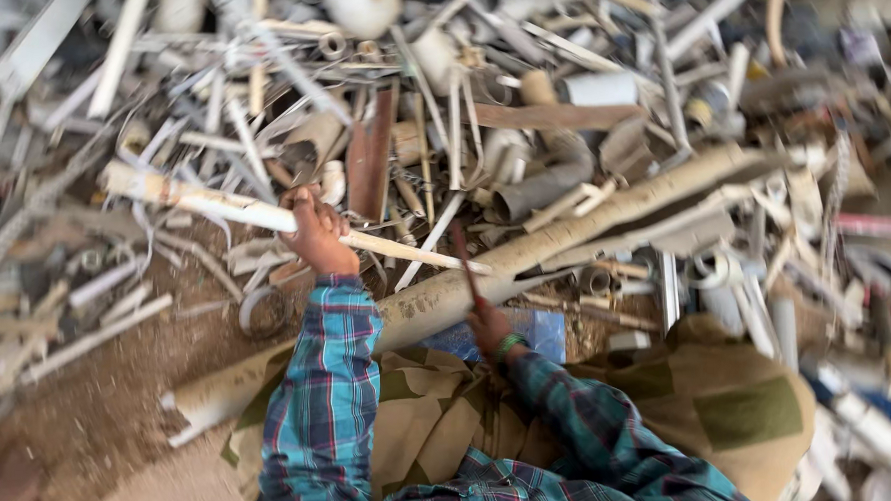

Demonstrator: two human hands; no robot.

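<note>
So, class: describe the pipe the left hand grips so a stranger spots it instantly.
Start at the heap of scrap pipes. Find the left hand above the plaid sleeve. It grips a thin pale pipe, dirt-streaked, slanting across the far thicker dusty pipe.

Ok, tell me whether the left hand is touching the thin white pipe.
Touching. The head view shows the left hand with its fingers wrapped around the thin white pipe, which passes through the grip and sticks out on both sides.

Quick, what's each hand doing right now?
Left hand: closed around a thin white pipe.
Right hand: closed on a reddish-brown stick.
</note>
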